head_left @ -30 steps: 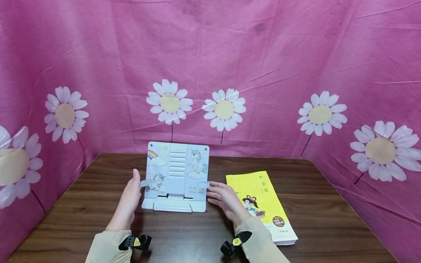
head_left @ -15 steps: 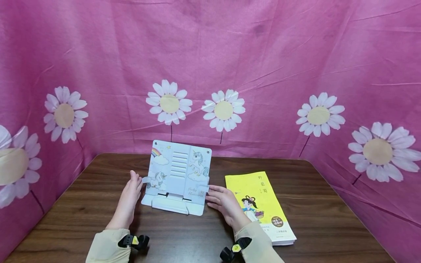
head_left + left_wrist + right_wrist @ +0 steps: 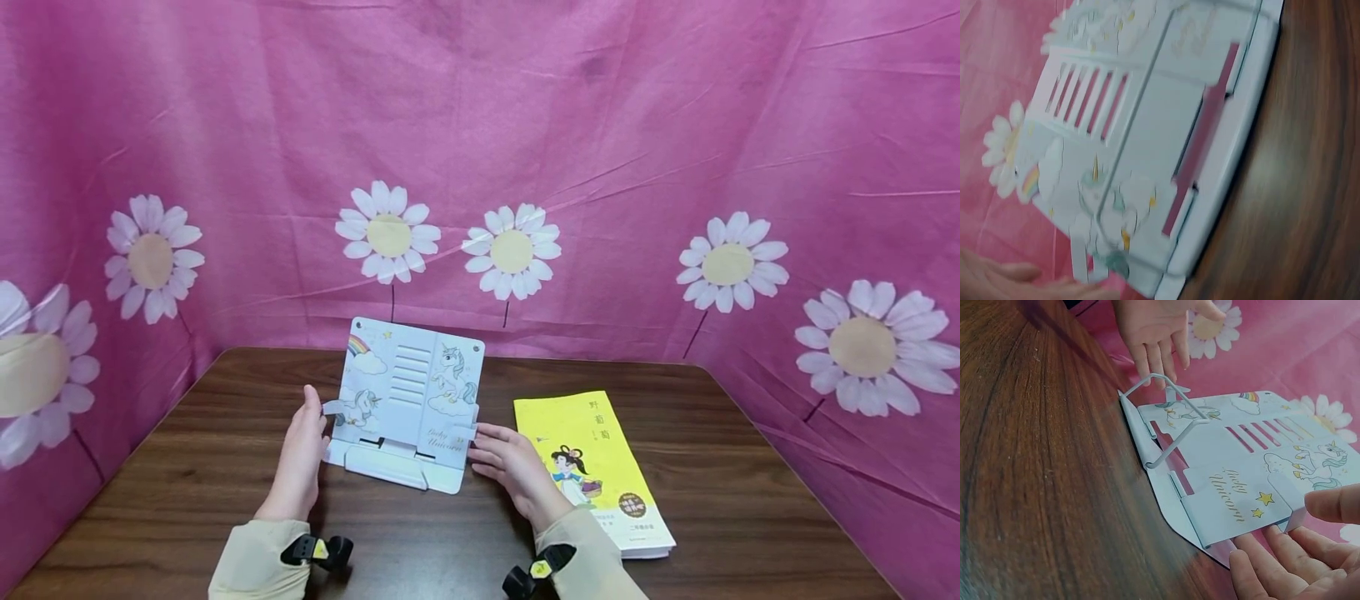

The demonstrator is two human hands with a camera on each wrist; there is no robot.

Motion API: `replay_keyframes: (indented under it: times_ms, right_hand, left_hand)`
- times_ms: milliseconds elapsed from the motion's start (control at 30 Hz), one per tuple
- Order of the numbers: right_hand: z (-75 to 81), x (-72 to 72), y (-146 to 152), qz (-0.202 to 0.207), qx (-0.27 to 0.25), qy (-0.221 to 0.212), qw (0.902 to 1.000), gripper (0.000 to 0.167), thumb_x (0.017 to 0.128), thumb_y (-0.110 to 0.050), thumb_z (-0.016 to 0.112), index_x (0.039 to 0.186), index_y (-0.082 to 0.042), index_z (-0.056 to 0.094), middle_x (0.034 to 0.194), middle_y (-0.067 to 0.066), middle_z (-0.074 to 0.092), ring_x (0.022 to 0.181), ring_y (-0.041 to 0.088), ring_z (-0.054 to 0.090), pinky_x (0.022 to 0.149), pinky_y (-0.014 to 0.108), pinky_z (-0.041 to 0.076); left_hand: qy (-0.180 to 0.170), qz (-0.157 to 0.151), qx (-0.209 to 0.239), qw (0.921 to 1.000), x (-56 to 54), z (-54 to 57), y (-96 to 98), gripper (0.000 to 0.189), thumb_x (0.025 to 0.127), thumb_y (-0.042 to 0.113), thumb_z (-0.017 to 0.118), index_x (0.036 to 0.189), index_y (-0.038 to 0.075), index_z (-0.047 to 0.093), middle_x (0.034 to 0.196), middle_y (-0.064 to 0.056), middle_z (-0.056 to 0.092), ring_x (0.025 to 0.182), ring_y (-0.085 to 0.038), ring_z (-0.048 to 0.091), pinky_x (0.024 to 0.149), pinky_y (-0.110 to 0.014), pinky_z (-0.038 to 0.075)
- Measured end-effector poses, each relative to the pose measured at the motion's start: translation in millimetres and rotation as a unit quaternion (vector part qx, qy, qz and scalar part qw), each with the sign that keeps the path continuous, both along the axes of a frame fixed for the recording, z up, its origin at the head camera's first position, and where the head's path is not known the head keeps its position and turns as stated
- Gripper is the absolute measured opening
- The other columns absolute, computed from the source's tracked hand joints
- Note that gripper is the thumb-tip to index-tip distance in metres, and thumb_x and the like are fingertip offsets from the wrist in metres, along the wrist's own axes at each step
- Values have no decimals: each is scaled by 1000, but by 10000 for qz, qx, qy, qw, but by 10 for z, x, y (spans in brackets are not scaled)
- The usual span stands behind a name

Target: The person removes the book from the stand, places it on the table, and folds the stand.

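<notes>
A white book stand (image 3: 408, 404) printed with unicorns, a rainbow and clouds stands tilted back on the table, turned slightly askew. A row of slots runs down its middle and a ledge with a wire holder (image 3: 1179, 425) sits at its foot. My left hand (image 3: 300, 454) is at the stand's left edge, fingers straight, close to the small side clip (image 3: 1080, 253). At the right edge, my right hand (image 3: 517, 467) has its extended fingers against the panel beside the other clip, with the thumb apart in the right wrist view.
To the right of the stand lies a thick yellow book (image 3: 600, 467) with a cartoon girl on its cover, partly behind my right wrist. The dark wooden table (image 3: 420, 550) ends at a pink curtain (image 3: 600, 125) with white daisies.
The book stand has turned, its left side going back and its right bottom corner coming forward. My right hand has stayed at its edge; my left hand has shifted only slightly.
</notes>
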State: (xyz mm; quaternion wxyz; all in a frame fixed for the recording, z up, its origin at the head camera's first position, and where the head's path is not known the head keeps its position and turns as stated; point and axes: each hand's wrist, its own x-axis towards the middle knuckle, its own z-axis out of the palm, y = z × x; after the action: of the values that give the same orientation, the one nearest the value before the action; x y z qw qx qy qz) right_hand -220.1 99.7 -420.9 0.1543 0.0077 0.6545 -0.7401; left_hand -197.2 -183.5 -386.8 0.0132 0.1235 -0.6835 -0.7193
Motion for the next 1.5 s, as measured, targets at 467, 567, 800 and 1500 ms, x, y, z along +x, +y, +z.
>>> replay_keyframes:
  times_ms: [467,567,800,1500]
  right_hand:
    - [29,-51,25,-69,-66,15,10000,51,97,-19,59,141,7,48,137,21,59,109,24,69,97,40,54]
    - [33,-53,28,-83,-88,26,9999,51,97,-18,59,140,7,49,137,21,59,109,23,69,98,40,54]
    - [27,-47,27,-21,-152,27,9999,50,97,-15,58,139,9,48,133,21,62,104,19,70,97,38,55]
    - [-1,-24,28,41,-275,-17,9996,46,95,-16,61,132,10,53,119,15,70,99,20,71,93,36,57]
  left_hand:
    - [-156,323,-60,9993,75,74,235,93,96,71,12,154,7,-21,163,-9,-26,151,-30,-22,123,-52,-11]
    - [-127,293,57,9995,78,64,274,92,97,70,13,153,6,-23,162,-9,-28,150,-30,-23,123,-52,-11]
    - [-20,266,118,9996,87,23,364,93,97,69,14,152,5,-26,161,-12,-29,150,-32,-23,123,-53,-11]
    - [82,273,949,9951,13,-99,235,92,97,68,18,155,10,-22,164,-8,-23,152,-32,-15,123,-58,1]
